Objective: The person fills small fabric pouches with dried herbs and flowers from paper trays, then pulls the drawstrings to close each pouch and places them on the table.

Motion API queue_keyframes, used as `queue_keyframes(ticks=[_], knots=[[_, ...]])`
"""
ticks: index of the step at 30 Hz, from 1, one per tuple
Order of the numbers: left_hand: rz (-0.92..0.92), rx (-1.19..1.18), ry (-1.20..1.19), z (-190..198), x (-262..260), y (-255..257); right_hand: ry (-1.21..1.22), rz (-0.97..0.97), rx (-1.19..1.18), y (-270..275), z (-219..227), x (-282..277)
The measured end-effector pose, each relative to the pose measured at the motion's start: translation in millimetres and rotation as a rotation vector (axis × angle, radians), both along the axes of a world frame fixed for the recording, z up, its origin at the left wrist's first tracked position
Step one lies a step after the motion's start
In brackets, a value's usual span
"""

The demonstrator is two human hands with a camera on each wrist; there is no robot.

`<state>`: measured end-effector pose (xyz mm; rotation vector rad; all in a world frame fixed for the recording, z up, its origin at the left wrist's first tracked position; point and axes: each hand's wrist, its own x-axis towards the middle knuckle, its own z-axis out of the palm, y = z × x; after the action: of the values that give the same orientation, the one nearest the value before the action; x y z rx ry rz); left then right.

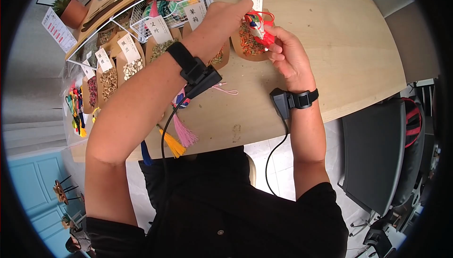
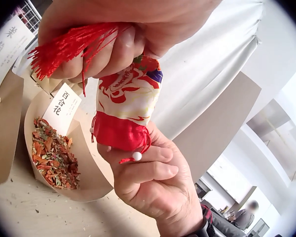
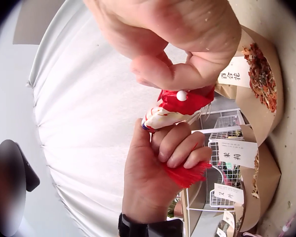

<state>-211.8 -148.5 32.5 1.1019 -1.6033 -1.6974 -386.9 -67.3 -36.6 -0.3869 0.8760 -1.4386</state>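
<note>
A small fabric sachet (image 1: 258,30), white with a colourful print and a red end, is held between both hands above the table. My left hand (image 1: 221,24) grips its printed end, and a red tassel (image 2: 79,44) sticks out past the curled fingers in the left wrist view. The right hand (image 1: 295,59) pinches the red end (image 2: 123,132), where a red cord with a white bead (image 2: 137,156) hangs. Behind the sachet in the head view stands a paper tray of orange-red dried petals (image 1: 249,41) with a white card (image 1: 253,2).
More paper trays of dried herbs with cards, such as one with green leaves (image 1: 163,48), line the table's left side. A white wire basket (image 1: 141,22) holds coloured fabric pouches. Yellow (image 1: 173,143) and pink tassels (image 1: 185,133) lie near the front edge. A black chair (image 1: 373,154) stands at right.
</note>
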Motion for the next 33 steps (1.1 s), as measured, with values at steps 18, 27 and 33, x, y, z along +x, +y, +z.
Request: queue_keyframes(ticks=[18,27,33], knots=[[0.008,-0.249,-0.015,-1,-4,-17,0.125,-0.017,0.002,0,-1,0],[0.048,-0.307,0.021,-14,-17,-28,0.344,-0.025,0.012,2,2,4],[-0.022,-0.306,-0.040,-14,-23,-28,0.425,-0.100,0.000,2,3,9]])
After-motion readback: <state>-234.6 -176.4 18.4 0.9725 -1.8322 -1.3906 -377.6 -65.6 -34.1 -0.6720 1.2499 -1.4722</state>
